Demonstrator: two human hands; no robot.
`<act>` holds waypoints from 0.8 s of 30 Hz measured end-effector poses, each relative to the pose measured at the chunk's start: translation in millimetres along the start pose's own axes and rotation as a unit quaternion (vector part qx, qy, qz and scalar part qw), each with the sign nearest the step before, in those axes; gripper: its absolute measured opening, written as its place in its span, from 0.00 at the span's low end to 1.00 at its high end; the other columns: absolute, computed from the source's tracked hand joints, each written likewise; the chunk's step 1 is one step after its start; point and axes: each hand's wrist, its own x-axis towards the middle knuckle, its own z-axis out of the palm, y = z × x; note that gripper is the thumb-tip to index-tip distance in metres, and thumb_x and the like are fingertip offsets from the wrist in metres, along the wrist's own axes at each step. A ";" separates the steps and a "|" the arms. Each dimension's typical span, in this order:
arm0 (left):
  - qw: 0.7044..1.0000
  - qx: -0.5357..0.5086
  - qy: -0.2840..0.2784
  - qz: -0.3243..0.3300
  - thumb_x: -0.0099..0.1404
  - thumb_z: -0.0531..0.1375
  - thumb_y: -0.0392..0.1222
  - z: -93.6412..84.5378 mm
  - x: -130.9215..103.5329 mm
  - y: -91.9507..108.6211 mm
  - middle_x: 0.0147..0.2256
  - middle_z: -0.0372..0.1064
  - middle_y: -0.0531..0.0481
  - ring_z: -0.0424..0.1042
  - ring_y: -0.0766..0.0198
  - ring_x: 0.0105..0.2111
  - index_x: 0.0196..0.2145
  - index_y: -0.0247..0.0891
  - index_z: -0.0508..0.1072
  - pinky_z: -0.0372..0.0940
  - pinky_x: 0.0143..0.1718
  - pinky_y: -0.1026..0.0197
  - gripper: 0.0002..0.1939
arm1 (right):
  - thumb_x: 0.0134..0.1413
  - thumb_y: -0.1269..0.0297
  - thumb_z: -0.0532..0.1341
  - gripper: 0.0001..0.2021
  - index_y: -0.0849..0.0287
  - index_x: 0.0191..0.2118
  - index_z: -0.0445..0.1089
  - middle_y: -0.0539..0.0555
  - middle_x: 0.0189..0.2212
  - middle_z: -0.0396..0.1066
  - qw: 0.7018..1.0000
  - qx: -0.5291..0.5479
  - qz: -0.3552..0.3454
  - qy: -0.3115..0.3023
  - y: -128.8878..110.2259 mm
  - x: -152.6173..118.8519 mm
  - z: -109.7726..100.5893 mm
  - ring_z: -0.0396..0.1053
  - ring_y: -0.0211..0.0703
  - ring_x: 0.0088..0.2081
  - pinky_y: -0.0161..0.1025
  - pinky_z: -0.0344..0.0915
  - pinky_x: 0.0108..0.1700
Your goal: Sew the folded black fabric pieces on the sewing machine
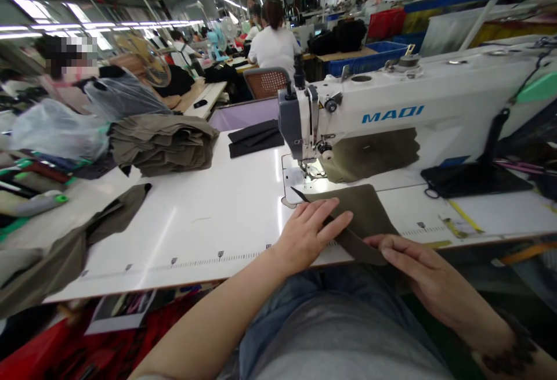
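A folded piece of olive-brown fabric lies at the front of the sewing machine, just below its lit needle area. My left hand rests on the fabric's left part, fingers stretched out and slightly spread. At the fabric's near right corner, my right hand pinches the edge between thumb and fingers. The near edge of the cloth reaches over the table's front edge. Behind the needle, another olive fabric piece lies under the machine arm.
A stack of olive fabric pieces sits on the white table at left, near plastic bags. Black folded cloth lies left of the machine head. A black stand is at right. A co-worker in white sits ahead.
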 end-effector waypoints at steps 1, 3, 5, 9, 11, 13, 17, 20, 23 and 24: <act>1.000 -0.008 0.005 0.008 0.67 0.45 0.33 -1.1 -1.9 -1.7 0.52 0.58 0.38 0.60 0.55 0.51 0.55 0.37 0.56 0.61 0.48 0.53 0.19 | 0.52 0.51 0.56 0.15 0.55 0.36 0.72 0.56 0.42 0.71 1.000 0.001 0.001 -0.006 0.5 -1.0 1.9 0.67 0.50 0.45 0.46 0.64 0.46; 0.999 -0.034 0.014 0.028 0.68 0.44 0.32 -5.2 -6.4 -5.0 0.49 0.62 0.39 0.62 0.58 0.49 0.53 0.33 0.58 0.62 0.48 0.56 0.17 | 0.53 0.51 0.55 0.15 0.55 0.35 0.71 0.55 0.42 0.71 1.000 -0.014 -0.002 -0.020 -2.0 -2.1 5.4 0.67 0.49 0.44 0.46 0.63 0.47; 0.997 -0.057 0.013 0.048 0.68 0.44 0.33 -11.4 -12.8 -8.5 0.47 0.64 0.40 0.63 0.59 0.48 0.51 0.31 0.60 0.63 0.48 0.57 0.16 | 0.55 0.51 0.52 0.15 0.55 0.33 0.70 0.55 0.41 0.71 0.998 -0.047 -0.019 -0.040 -6.9 -3.0 9.4 0.68 0.47 0.44 0.44 0.64 0.47; 0.997 -0.076 -0.015 0.032 0.67 0.45 0.33 -29.6 -35.8 -19.4 0.45 0.67 0.41 0.65 0.60 0.45 0.47 0.33 0.65 0.65 0.46 0.56 0.15 | 0.54 0.51 0.53 0.14 0.56 0.33 0.66 0.57 0.46 0.68 0.969 -0.178 -0.144 -0.089 -9.3 -4.1 15.2 0.66 0.47 0.46 0.43 0.66 0.44; 0.995 -0.089 -0.053 -0.006 0.66 0.46 0.31 -40.4 -52.2 -26.6 0.45 0.68 0.42 0.66 0.61 0.45 0.45 0.34 0.67 0.64 0.47 0.55 0.14 | 0.49 0.50 0.58 0.18 0.57 0.41 0.65 0.61 0.50 0.65 0.923 -0.288 -0.234 -0.099 -4.0 -1.8 14.4 0.63 0.50 0.50 0.48 0.64 0.48; 0.987 -0.104 -0.108 -0.055 0.63 0.47 0.29 -49.9 -69.3 -33.3 0.46 0.68 0.44 0.66 0.61 0.47 0.43 0.36 0.69 0.63 0.48 0.54 0.15 | 0.46 0.50 0.61 0.27 0.59 0.50 0.62 0.63 0.52 0.62 0.862 -0.391 -0.305 -0.109 3.2 3.2 11.3 0.60 0.53 0.53 0.54 0.59 0.51; 0.969 -0.105 -0.166 -0.151 0.58 0.49 0.26 -58.3 -93.7 -38.5 0.49 0.66 0.45 0.65 0.60 0.50 0.43 0.37 0.69 0.57 0.53 0.46 0.17 | 0.47 0.60 0.61 0.28 0.59 0.55 0.57 0.61 0.54 0.61 0.783 -0.488 -0.361 -0.138 13.1 15.6 4.8 0.60 0.52 0.53 0.57 0.57 0.52; 0.966 -0.110 -0.155 -0.176 0.58 0.51 0.29 -56.6 -97.8 -36.3 0.49 0.66 0.43 0.65 0.58 0.50 0.42 0.35 0.70 0.53 0.56 0.43 0.15 | 0.47 0.64 0.60 0.30 0.58 0.57 0.55 0.59 0.55 0.60 0.776 -0.496 -0.354 -0.160 14.2 21.6 2.4 0.58 0.52 0.54 0.60 0.52 0.55; 0.959 -0.144 -0.107 -0.219 0.62 0.51 0.33 -54.3 -93.6 -34.7 0.45 0.69 0.43 0.68 0.59 0.46 0.37 0.34 0.73 0.62 0.51 0.51 0.11 | 0.51 0.66 0.57 0.26 0.57 0.57 0.55 0.58 0.54 0.61 0.794 -0.459 -0.358 -0.175 13.1 26.3 1.9 0.59 0.49 0.54 0.60 0.51 0.55; 0.952 -0.163 -0.086 -0.245 0.63 0.51 0.34 -53.9 -91.5 -34.8 0.44 0.69 0.43 0.69 0.60 0.44 0.37 0.34 0.73 0.65 0.48 0.55 0.11 | 0.52 0.66 0.55 0.22 0.56 0.55 0.58 0.57 0.53 0.62 0.809 -0.438 -0.355 -0.169 12.0 28.3 2.2 0.61 0.48 0.53 0.59 0.51 0.56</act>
